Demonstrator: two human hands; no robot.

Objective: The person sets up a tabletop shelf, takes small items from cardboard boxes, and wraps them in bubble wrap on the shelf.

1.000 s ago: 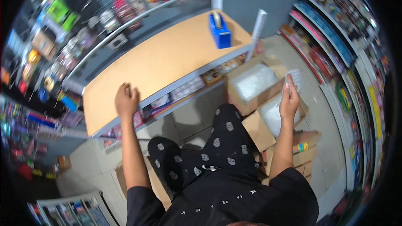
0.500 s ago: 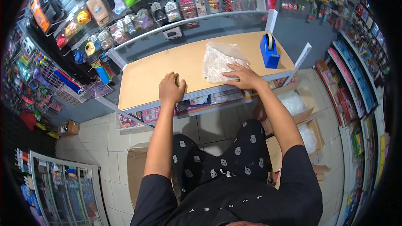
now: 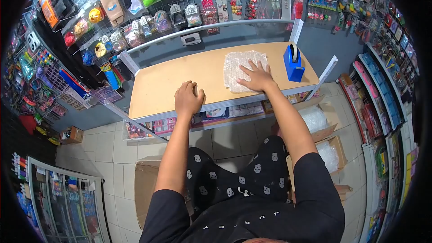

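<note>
A sheet of bubble wrap [image 3: 233,73] lies flat on the wooden shelf top [image 3: 157,81], right of its middle. My right hand [image 3: 257,77] rests on the sheet's right part with its fingers spread. Near the front edge of the shelf, left of the sheet, is my left hand [image 3: 189,98]; its fingers are curled but apart, and nothing shows in them. A blue tape dispenser [image 3: 294,66] with a roll of tape stands to the right of the bubble wrap, not touched by either hand.
Open cardboard boxes [image 3: 330,112] with clear plastic material stand on the floor at right. A metal post [image 3: 323,75] rises at the shelf's front right corner. Packaged goods [image 3: 209,14] hang behind the shelf. A glass-fronted case [image 3: 67,198] stands at lower left.
My right hand has spread its fingers farther across the bubble wrap, and the sheet's upper part now lies flatter. My left hand stays near the front edge. The camera view has shifted slightly.
</note>
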